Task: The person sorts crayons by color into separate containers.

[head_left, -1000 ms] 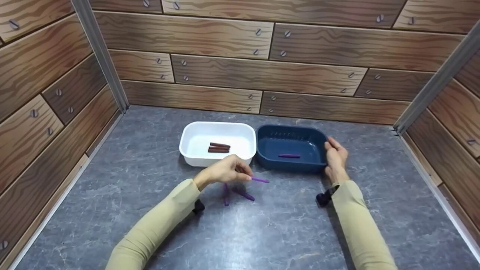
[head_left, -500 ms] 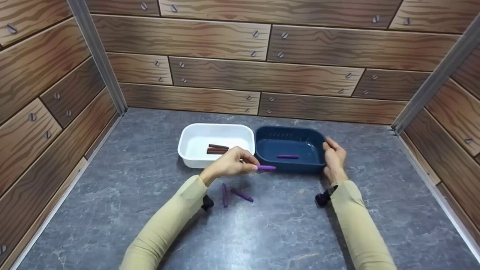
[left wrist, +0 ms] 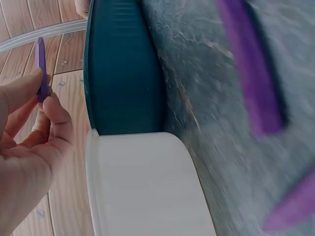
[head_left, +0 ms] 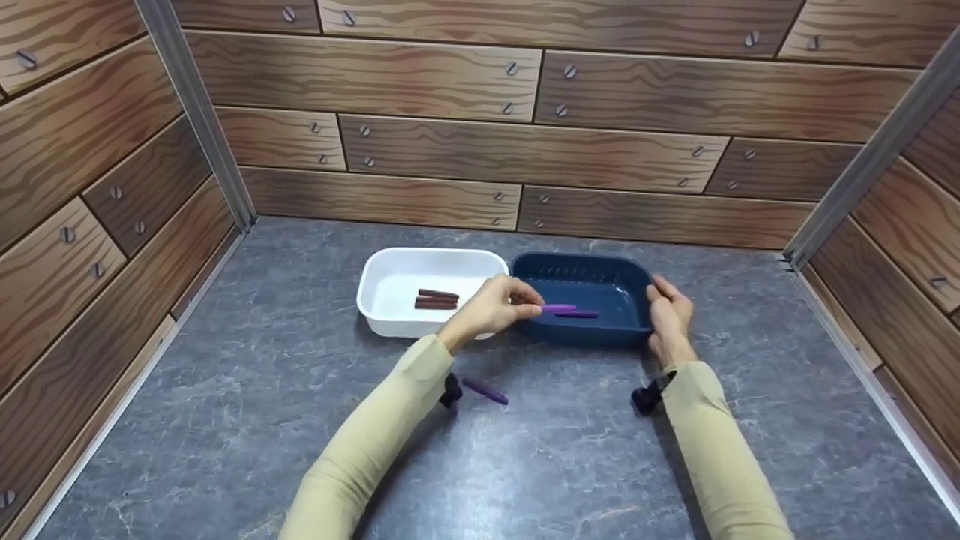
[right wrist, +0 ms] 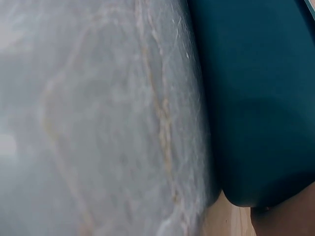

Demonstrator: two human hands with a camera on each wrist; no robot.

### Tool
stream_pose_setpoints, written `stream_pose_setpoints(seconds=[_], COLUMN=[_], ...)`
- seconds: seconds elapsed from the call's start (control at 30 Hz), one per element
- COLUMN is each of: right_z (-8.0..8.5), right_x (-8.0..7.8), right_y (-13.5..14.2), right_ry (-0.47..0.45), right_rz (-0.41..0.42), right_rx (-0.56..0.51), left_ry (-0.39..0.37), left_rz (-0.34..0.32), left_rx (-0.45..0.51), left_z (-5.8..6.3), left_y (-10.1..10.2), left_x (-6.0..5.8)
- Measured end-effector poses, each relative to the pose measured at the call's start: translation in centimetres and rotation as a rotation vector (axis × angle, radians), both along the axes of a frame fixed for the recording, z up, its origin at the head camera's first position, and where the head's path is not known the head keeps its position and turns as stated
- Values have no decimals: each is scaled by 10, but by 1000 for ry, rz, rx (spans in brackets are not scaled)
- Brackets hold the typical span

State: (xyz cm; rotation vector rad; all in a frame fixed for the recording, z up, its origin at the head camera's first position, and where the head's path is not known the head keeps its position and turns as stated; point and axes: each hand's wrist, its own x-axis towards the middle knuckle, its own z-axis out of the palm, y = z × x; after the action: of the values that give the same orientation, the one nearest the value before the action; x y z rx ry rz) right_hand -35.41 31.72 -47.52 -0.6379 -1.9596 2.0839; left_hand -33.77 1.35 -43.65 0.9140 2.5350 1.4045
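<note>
My left hand [head_left: 491,306] pinches a purple crayon-like stick [head_left: 559,307] between thumb and fingertips. It holds the stick above the dark blue tub [head_left: 585,336], whose floor bears another purple stick [head_left: 577,315]. In the left wrist view, the held stick [left wrist: 41,66] has flat sides and a tapered tip. My right hand [head_left: 671,321] grips the right end of the tub at its rim. On the table lies a third purple stick [head_left: 485,391]; one more shows in the left wrist view, mostly hidden by the left wrist in the head view.
A white tub [head_left: 390,326] stands against the blue tub's left side, with a few brown sticks [head_left: 436,303] in it. Wood-patterned walls [head_left: 375,135] surround the grey marbled table [head_left: 555,450] at the back and sides.
My left hand has carried the purple stick up and to the right, from over the table to over the blue tub. The right hand has stayed on the tub's end.
</note>
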Motion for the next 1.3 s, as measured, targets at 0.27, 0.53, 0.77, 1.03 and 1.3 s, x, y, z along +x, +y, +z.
stream_pose_setpoints(seconds=[0.27, 0.53, 0.77, 1.03, 1.3], right_z=[0, 0, 0, -1, 0], right_x=[1, 0, 0, 0, 0], right_y=[0, 2, 0, -1, 1], right_ry=[6, 16, 7, 5, 15], right_rz=[2, -9, -3, 1, -2], right_rx=[1, 50, 24, 52, 57], left_ry=[-6, 51, 69, 75, 97], left_rz=[56, 99, 132, 185, 208], left_rx=[26, 39, 24, -20, -95], left_z=[-2, -4, -7, -9, -14], left_y=[19, 39, 53, 66, 79], left_x=[-10, -20, -28, -37, -42])
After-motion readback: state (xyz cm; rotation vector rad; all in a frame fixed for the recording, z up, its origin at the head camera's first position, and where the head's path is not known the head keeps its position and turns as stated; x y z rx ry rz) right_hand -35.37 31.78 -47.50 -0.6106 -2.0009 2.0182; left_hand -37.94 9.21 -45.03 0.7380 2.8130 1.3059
